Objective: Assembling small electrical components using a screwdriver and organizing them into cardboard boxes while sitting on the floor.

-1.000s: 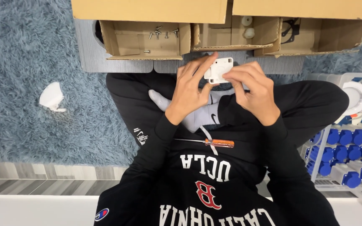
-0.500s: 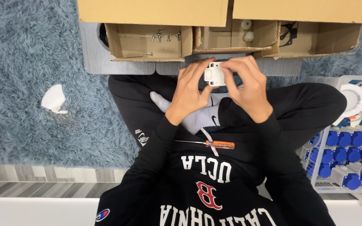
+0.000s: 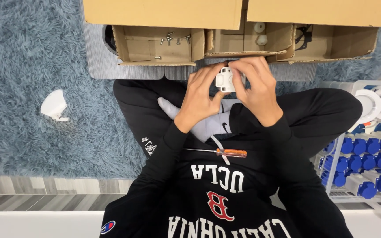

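Note:
Both hands hold a small white plastic part (image 3: 224, 80) above my crossed legs. My left hand (image 3: 201, 97) grips its left side with thumb and fingers. My right hand (image 3: 256, 90) wraps its right side and covers part of it. An orange-handled screwdriver (image 3: 219, 152) lies across my lap on the black sweatshirt, below the hands and touched by neither. Just beyond the hands stands a row of open cardboard boxes (image 3: 131, 46); several loose screws (image 3: 173, 41) lie in the left one.
White round parts (image 3: 261, 34) sit in the middle box and a dark part (image 3: 304, 36) in the right one. A crumpled white piece (image 3: 54, 105) lies on the blue shaggy rug at left. A wire rack with several blue-and-white parts (image 3: 360, 158) stands at right.
Both hands have turned the white part between them: its flat face showed a second ago, now its narrower side faces up. The hands stayed in about the same place.

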